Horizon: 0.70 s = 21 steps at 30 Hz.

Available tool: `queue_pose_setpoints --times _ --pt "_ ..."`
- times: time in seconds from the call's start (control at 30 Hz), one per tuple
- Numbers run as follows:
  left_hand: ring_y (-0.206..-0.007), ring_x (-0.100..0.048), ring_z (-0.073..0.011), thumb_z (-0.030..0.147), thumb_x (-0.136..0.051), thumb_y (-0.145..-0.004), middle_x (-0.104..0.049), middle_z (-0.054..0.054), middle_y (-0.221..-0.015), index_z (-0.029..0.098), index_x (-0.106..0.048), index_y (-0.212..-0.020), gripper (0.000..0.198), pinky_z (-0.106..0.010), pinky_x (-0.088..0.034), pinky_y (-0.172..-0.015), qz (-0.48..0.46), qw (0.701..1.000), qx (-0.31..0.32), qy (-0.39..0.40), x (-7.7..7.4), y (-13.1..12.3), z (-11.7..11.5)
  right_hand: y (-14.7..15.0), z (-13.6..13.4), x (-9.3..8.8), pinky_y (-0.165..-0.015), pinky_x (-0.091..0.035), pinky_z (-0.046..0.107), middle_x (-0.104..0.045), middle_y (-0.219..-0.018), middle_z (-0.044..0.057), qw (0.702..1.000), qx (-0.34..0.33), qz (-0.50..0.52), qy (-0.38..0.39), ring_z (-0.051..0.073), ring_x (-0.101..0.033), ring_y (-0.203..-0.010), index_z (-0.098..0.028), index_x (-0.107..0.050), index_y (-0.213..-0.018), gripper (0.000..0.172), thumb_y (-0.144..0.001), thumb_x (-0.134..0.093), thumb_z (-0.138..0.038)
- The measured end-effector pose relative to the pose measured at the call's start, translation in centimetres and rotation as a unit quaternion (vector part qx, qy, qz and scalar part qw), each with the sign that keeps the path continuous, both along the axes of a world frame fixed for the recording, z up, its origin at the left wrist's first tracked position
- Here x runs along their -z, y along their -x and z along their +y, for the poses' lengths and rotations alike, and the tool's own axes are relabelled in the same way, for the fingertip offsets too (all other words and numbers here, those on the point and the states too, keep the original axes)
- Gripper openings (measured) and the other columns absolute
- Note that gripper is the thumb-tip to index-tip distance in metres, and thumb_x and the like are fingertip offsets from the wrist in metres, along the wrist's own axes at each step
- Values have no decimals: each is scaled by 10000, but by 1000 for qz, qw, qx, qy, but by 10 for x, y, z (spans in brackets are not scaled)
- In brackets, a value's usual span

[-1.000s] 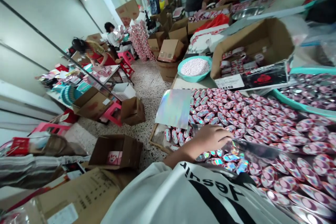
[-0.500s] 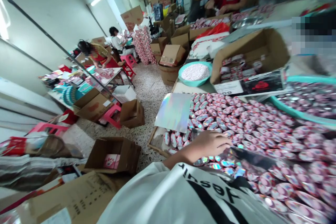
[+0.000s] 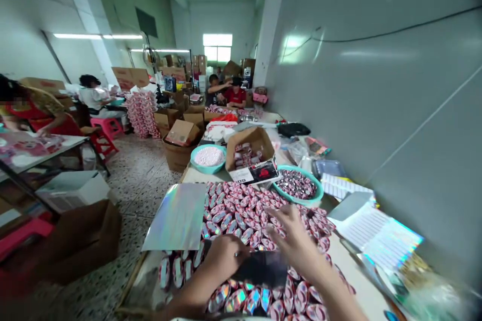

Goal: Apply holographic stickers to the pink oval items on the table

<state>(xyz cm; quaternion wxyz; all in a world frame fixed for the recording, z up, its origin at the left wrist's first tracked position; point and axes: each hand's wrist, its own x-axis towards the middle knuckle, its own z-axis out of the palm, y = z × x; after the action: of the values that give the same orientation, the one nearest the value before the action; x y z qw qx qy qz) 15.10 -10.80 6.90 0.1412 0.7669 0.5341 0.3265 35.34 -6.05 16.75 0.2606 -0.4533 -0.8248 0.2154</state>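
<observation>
Many oval pink-and-red pieces with shiny faces (image 3: 226, 220) cover the table in front of me. My left hand (image 3: 226, 257) is low over them, fingers curled together, with a tiny dark spot at the fingertips; what it grips is too small to name. My right hand (image 3: 289, 233) reaches over the pieces to the right, its fingers apart and nothing visible in them. Between and below both hands is a dark flat strip (image 3: 263, 268). An iridescent silvery sheet (image 3: 176, 215) lies over the pieces at the table's left side.
Beyond the pieces stand a turquoise basin of small pale bits (image 3: 208, 171), an open cardboard box (image 3: 263, 139) and another turquoise basin (image 3: 318, 198). Papers (image 3: 380, 233) lie along the right edge. Cartons (image 3: 94, 246) stand on the floor at left. Other people work farther off.
The view has swung right and levelled, bringing the wall and papers in. My right hand has come into view. My left hand, earlier stretched flatter over the pieces, now has its fingers curled.
</observation>
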Motion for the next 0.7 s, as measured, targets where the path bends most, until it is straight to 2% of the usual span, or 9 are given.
queue_pose_setpoints --times 0.07,0.1,0.17,0.23,0.4,0.5,0.57,0.7 --pt "-693 -664 -147 118 -669 -773 -731 -6 -719 207 -736 -706 130 -240 -489 -650 20 999 -33 -16 -5 13 -3 21 -3 18 -1024 -464 384 -520 -1368 117 998 -49 9 35 248 -542 -1220 -238 -659 -1183 320 -883 -617 -343" --pt "-694 -661 -152 98 -658 -770 -726 -9 -705 202 -726 -684 151 -245 -489 -658 38 998 -37 -30 -7 21 -5 32 -5 28 -1000 -466 361 -568 -1313 119 995 -78 9 62 242 -566 -1185 -221 -698 -1096 252 -883 -600 -314" --pt "-706 -661 -160 85 -648 -769 -726 -8 -704 206 -721 -686 164 -256 -495 -685 73 995 -28 -57 -11 36 -10 51 -10 46 -885 -482 325 -687 -1074 105 985 -125 0 116 220 -637 -1003 -190 -724 -919 206 -905 -541 -283" --pt "-704 -660 -159 84 -660 -760 -728 2 -712 216 -724 -709 156 -255 -495 -679 89 993 -28 -68 -12 48 -16 63 -15 56 -777 -464 291 -715 -881 76 979 -145 -5 145 199 -646 -851 -185 -718 -871 228 -913 -522 -295" --pt "-698 -649 -153 90 -687 -762 -719 32 -741 249 -724 -771 163 -264 -493 -653 92 990 -31 -101 -8 61 -29 71 -26 60 -706 -409 251 -727 -864 57 978 -155 4 142 176 -638 -806 -195 -723 -864 236 -888 -492 -243" --pt "-791 -659 -184 147 -685 -800 -736 7 -863 274 -727 -936 191 -329 -513 -737 89 982 -29 -164 -5 63 -33 74 -30 59 -686 -405 256 -734 -830 62 983 -120 14 141 183 -643 -782 -186 -726 -826 278 -890 -462 -241" --pt "-868 -662 -197 174 -661 -828 -739 -11 -964 288 -709 -1042 248 -368 -518 -811 79 977 -17 -195 0 65 -33 75 -31 60 -719 -427 258 -755 -896 63 984 -97 39 147 194 -665 -834 -200 -741 -897 276 -880 -466 -231" --pt "-1041 -646 -217 225 -645 -847 -723 -10 -1111 310 -700 -1014 196 -465 -462 -1001 82 974 10 -212 14 73 -30 80 -32 61 -814 -462 269 -759 -1090 61 987 -63 56 136 215 -688 -977 -254 -738 -1085 360 -860 -464 -193"
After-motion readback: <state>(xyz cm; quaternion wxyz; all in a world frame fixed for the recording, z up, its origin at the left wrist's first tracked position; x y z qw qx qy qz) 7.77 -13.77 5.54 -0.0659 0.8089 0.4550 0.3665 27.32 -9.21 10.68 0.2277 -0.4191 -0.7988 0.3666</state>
